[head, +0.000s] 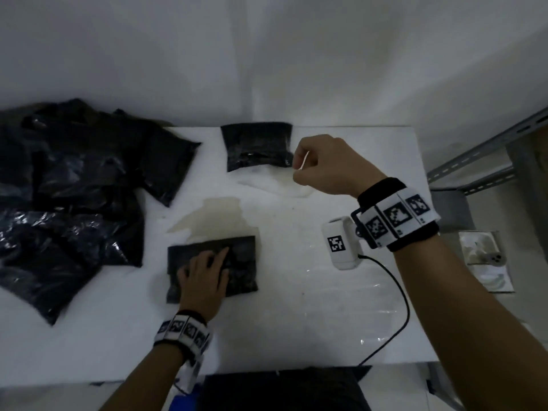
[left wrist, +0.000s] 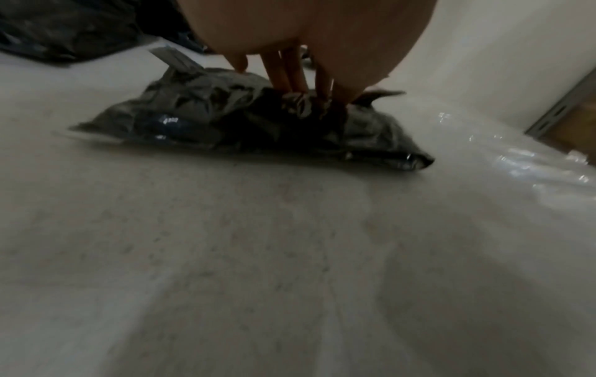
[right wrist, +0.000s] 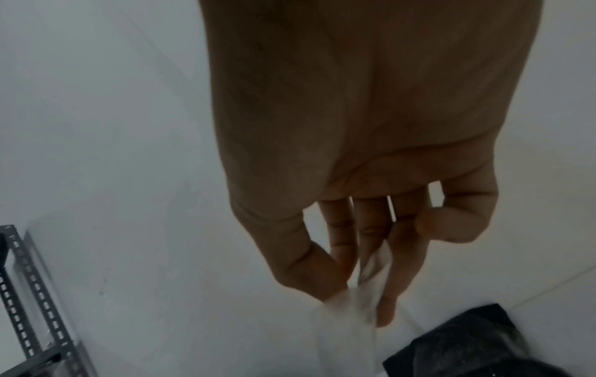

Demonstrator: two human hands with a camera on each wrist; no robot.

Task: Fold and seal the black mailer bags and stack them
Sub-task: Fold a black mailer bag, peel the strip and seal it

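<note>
- Table (head: 296, 307): white top filling the head view, stained near the middle; I work over it.
- Pile (head: 74, 188): unsealed black mailers heaped at 9 o'clock, half off the table edge.
- Stack (head: 257, 146): one folded bag at 12 o'clock, the drop point for finished ones.
- Bag (head: 212, 266): the one in hand, at 6 o'clock, folded and lying flat under my left palm.
- Left hand (head: 204, 280): fingers straight and slightly spread, pressing the bag down; the left wrist view shows the fingertips (left wrist: 290, 81) digging into crumpled plastic.
- Right hand (head: 320, 164): at 1 o'clock, just beside the stack, thumb and fingers pinched on a strip (right wrist: 351, 318).
- Strip: thin, white, probably the peeled adhesive liner.
- Step, as I judge it: sealing. Next I need to drop the strip aside, press the flap shut, then carry the bag to 12 o'clock.
- Writing: none legible; only square coded markers on the wristbands (head: 394, 218).
</note>
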